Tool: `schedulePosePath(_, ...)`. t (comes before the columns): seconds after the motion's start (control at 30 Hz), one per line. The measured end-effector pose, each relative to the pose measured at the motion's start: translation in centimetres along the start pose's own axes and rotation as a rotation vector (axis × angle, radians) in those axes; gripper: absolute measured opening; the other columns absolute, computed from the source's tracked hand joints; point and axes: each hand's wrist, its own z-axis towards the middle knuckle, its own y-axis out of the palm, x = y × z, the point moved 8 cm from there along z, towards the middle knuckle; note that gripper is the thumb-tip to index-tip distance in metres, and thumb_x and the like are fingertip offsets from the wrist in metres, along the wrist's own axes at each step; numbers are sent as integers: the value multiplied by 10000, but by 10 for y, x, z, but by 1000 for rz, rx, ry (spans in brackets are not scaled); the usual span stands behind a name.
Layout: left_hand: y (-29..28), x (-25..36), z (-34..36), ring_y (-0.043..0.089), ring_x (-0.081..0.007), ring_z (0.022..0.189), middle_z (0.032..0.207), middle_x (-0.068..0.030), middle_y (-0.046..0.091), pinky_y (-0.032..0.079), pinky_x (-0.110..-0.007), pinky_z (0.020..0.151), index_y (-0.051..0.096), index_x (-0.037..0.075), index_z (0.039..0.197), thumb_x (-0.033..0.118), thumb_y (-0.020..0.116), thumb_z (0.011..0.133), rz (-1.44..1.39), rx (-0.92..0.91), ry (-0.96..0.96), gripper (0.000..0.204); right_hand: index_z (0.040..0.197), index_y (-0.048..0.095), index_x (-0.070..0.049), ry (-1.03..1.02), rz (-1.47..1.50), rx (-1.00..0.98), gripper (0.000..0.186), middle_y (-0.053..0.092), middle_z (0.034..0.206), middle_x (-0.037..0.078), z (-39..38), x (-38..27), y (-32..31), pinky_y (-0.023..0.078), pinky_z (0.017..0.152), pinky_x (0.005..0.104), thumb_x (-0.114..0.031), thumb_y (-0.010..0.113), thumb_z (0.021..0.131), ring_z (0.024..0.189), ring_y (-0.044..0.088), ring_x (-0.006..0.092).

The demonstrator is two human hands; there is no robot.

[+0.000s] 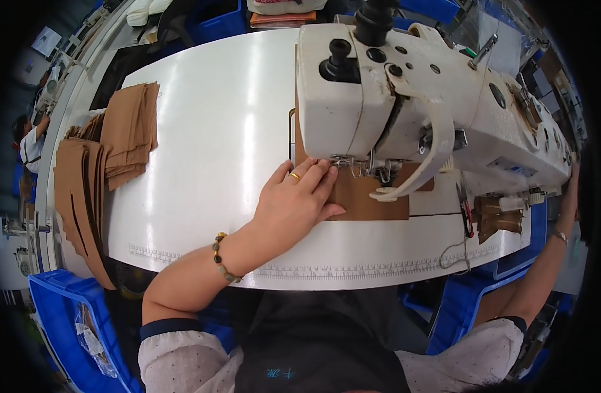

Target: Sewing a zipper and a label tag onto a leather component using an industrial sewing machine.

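A flat brown piece of fabric or leather (369, 208) lies under the needle area of a white industrial sewing machine (330, 98). My left hand (297, 200) rests on its left part, fingers stretched out and lying flat, fingertips close to the presser foot (385, 171). A ring and a beaded bracelet are on that hand and wrist. My right arm reaches around the machine's far right end, where my right hand (573, 175) touches or nearly touches the end of the machine head. The fingers there are too hidden at the dark rim to make out.
Stacks of cut brown pieces (130, 131) lie at the table's left. Red-handled snips (466, 213), a cord (452, 255) and small brown pieces (497, 219) sit to the right. Blue bins (71, 288) stand below. Another person (33, 144) works at far left.
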Motion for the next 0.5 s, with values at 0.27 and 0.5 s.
schedulePosePath(0.27, 0, -1, 2, 595, -243, 1231, 1269, -100, 653, 503, -457, 1023, 689, 12, 1260, 492, 676, 887, -31, -10, -18, 608, 1457, 504, 25, -113, 319, 232, 581, 566, 1449, 133, -75, 71, 12, 434, 1098, 383, -423, 505, 1088, 1298, 564, 235)
schedulePosePath(0.5, -2, 0, 4, 613, -233, 1204, 1237, -92, 660, 505, -461, 1029, 703, 8, 1234, 478, 691, 883, -30, -34, -41, 587, 1352, 622, 19, 123, -44, 120, 571, 666, 1303, 139, 6, 9, -2, 481, 1036, 334, -447, 635, 1023, 1210, 628, 213)
